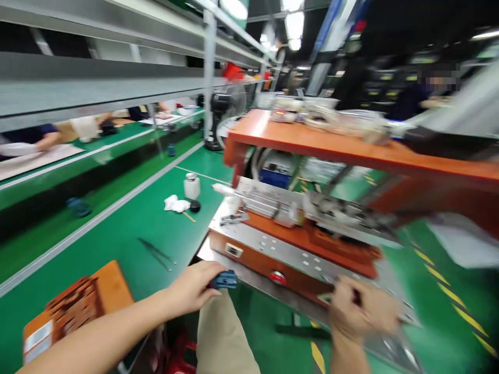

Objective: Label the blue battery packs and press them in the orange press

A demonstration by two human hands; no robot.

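Green benchtop (117, 223) stretches away on the left, with an orange shelf (257, 135) raised on the right. From my distant seat I see the left hand (195, 284) pinching a blue part (226, 279) above the lap, thumb and fingers closed on one end, presumably so the other end stays free. Motion blurs the right hand (360, 306), curled by the front edge of the machine (255, 267); I cannot tell whether it grips anything. Tweezers (147, 245) lie on the bench, probably for easy left-hand reach. Behind them stands a capped white bottle (192, 188), contents hidden, beside crumpled white tissue (176, 203). Clear containers (353, 122) crowd the shelf, their contents too smeared to read.
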